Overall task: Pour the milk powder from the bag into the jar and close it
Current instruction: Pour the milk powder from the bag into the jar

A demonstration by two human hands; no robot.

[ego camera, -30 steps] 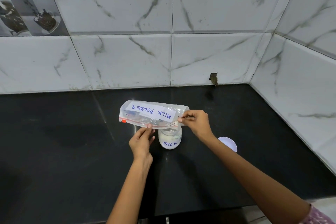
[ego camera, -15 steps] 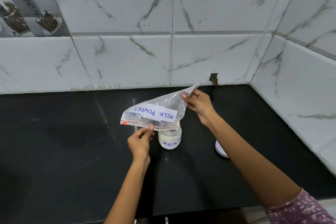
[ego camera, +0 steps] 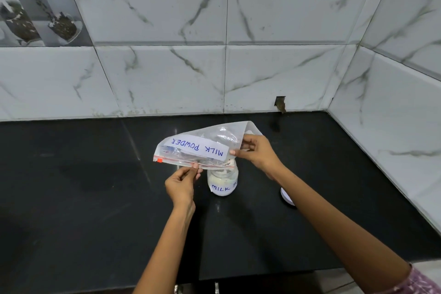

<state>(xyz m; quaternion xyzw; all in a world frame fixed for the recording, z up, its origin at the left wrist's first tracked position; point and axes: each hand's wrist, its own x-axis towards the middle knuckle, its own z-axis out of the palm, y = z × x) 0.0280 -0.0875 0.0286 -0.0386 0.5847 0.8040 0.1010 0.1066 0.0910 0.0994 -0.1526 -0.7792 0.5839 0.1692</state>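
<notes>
A clear zip bag (ego camera: 205, 145) with a white label reading MILK POWDER hangs upside down over the jar, its red zip edge lowest. My left hand (ego camera: 182, 182) pinches the zip edge near its middle. My right hand (ego camera: 256, 153) grips the bag's right side, with the bag's bottom corner raised above it. Under the bag's mouth stands a small glass jar (ego camera: 223, 182) with no lid, white powder inside and a MILK label on its side. The white lid (ego camera: 286, 197) lies on the counter to the right, partly hidden by my right forearm.
The black stone counter (ego camera: 95, 198) runs left and forward of the jar. White marble-look tiled walls (ego camera: 167, 74) close the back and the right side, meeting in a corner at the far right. The counter's front edge lies near my elbows.
My right hand has lifted the bag's closed end up and back, tilting the bag from flat to steep over the jar. My left hand stays on the zip edge.
</notes>
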